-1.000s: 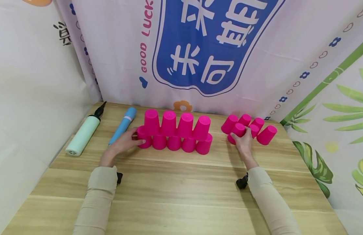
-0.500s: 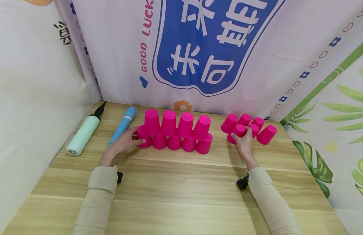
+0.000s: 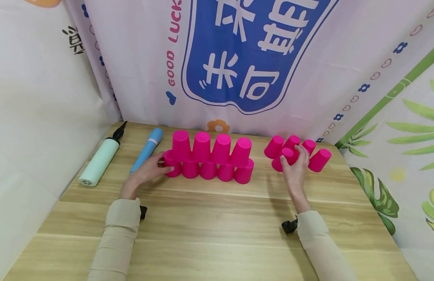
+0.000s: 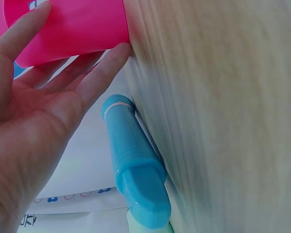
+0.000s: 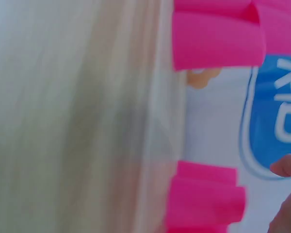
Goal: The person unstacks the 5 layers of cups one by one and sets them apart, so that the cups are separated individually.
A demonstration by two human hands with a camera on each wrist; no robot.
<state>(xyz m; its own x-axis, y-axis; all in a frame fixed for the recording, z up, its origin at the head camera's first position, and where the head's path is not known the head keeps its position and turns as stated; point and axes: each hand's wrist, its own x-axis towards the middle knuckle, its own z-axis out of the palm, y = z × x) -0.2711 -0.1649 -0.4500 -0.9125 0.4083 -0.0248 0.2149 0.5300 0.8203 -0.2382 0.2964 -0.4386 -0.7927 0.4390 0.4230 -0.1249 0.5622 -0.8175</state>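
Observation:
Several upside-down pink plastic cups stand in two tiers mid-table, the upper ones bridging the lower. At the left end, my left hand holds a lower pink cup, its thumb across the front and its fingers along the far side. On the right is a group of several more upside-down pink cups. Above the nearest cups of that group hovers my right hand, thumb and fingers spread apart. In the right wrist view its thumb shows away from the pink cups, and its fingers are out of frame.
Left of the tiers lie a blue tube-shaped pump and a pale green hand pump with a black nozzle. A printed curtain hangs behind the wooden table.
My right hand has lifted and spread away from the nearest cup on the right, which stays standing. My left hand and the two tiers hold their places.

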